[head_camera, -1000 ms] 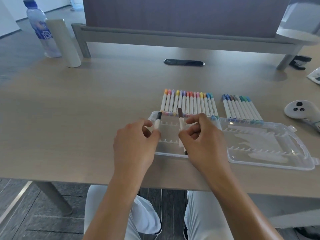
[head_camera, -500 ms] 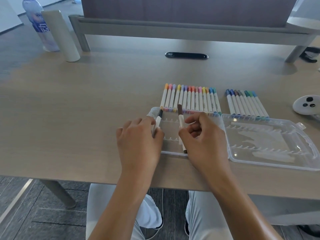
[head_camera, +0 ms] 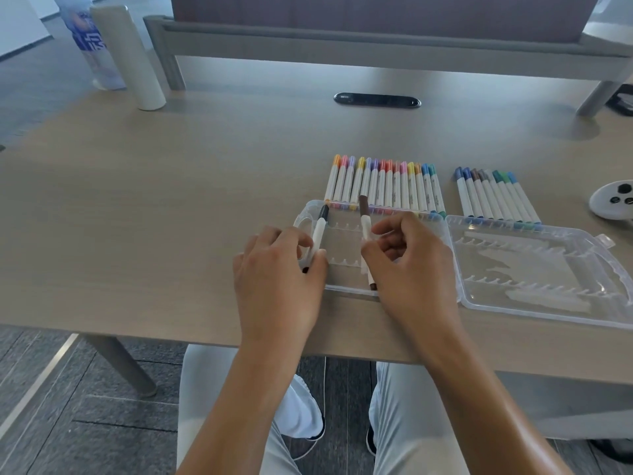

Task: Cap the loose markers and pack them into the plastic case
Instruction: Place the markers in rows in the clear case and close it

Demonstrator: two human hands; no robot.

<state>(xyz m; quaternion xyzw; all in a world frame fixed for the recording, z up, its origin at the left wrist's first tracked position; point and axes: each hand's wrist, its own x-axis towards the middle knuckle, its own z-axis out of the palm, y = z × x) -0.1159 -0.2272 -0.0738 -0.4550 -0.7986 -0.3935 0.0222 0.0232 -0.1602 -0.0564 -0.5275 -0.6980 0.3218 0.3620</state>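
Note:
An open clear plastic case [head_camera: 534, 269] lies at the table's near edge, both halves flat. My left hand [head_camera: 277, 286] grips a white marker with a black cap [head_camera: 319, 231] at the case's left end. My right hand [head_camera: 411, 269] pinches a white marker with a brown cap [head_camera: 365, 217] over the left half, cap pointing away from me. Behind the case lie a row of several capped markers in warm and pastel colours [head_camera: 383, 183] and a second row in blues, greys and greens [head_camera: 493, 197].
A white cylinder [head_camera: 130, 60] and a water bottle [head_camera: 89, 42] stand at the far left. A black cable grommet [head_camera: 376, 99] sits mid-table below a grey partition [head_camera: 376, 39]. A white controller [head_camera: 613, 200] lies at the right edge.
The left hand has lowered its black-capped marker toward the case's left end. The right hand still holds the brown-capped marker over the left half. The view has dipped slightly.

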